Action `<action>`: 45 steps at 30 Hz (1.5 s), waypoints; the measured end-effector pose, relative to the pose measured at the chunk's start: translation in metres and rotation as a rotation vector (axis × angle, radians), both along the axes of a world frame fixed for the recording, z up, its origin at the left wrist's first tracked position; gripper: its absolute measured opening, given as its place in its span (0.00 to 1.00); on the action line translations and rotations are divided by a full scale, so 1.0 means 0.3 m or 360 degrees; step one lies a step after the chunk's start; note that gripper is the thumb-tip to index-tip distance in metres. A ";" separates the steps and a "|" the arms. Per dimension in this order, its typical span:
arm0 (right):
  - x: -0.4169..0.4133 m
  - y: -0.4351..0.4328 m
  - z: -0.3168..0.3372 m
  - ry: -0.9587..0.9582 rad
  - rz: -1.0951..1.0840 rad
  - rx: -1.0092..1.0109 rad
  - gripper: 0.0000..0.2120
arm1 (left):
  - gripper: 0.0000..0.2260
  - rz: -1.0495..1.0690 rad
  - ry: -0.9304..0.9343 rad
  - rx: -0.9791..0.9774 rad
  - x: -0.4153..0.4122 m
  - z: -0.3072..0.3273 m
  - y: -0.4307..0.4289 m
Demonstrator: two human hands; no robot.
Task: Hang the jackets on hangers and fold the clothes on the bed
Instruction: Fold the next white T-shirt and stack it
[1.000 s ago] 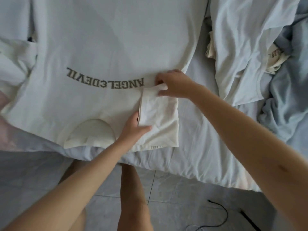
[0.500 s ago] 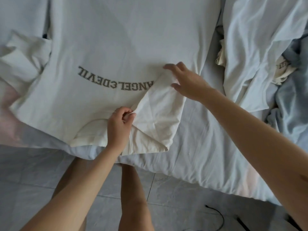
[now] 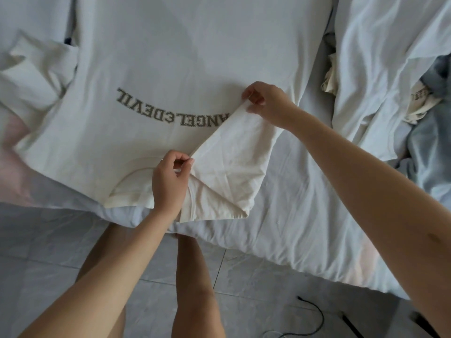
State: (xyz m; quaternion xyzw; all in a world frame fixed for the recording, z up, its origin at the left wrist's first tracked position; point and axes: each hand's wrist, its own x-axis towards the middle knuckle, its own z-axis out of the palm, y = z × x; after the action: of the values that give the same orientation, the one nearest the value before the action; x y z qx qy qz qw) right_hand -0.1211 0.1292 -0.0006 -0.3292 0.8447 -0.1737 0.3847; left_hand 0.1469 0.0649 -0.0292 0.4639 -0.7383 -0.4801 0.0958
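Logging left hand (image 3: pixel 168 184) and right hand (image 3: pixel 268 103) both pinching the sleeve (image 3: pixel 231 154); right lay flat before. I judge the T-shirt (image 3: pixel 170 69) fold underway.

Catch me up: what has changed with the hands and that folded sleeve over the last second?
The right hand, open-fingered half a second ago, now pinches the far corner of the folded sleeve. The sleeve's inner edge swung from straight to slanted, over the end of the lettering. The left hand still pinches that edge beside the collar; the T-shirt stays spread on the bed.
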 end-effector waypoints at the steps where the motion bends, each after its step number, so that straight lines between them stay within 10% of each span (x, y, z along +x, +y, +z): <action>1: -0.001 -0.002 -0.001 -0.0011 -0.0027 0.0001 0.11 | 0.02 0.0018 0.0015 -0.0004 0.000 0.002 0.001; 23: 0.070 -0.008 -0.063 0.0186 -0.0444 -0.0279 0.08 | 0.07 0.0085 -0.0157 -0.0444 -0.053 -0.020 -0.049; 27: 0.157 0.078 -0.085 0.1123 0.0220 -0.0502 0.19 | 0.17 -0.0452 -0.0318 -0.0828 -0.083 0.005 0.036; 32: 0.198 0.217 -0.186 0.1135 0.1688 -0.0459 0.29 | 0.50 -0.1177 -0.0774 -0.0871 -0.072 -0.074 0.132; 39: 0.036 0.205 -0.183 0.1176 0.0928 -0.0036 0.27 | 0.57 -0.1166 -0.0927 -0.0798 -0.075 -0.081 0.110; 45: 0.112 0.212 -0.114 0.1117 0.0178 -0.0377 0.23 | 0.36 -0.1058 -0.0834 -0.0877 -0.112 -0.050 0.038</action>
State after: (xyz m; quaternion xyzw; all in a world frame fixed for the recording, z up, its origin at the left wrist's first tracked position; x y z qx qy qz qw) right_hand -0.0874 0.1928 -0.0347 -0.4565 0.8799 -0.1253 0.0398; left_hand 0.1135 0.0762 -0.0443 0.2662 -0.9446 -0.1392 -0.1319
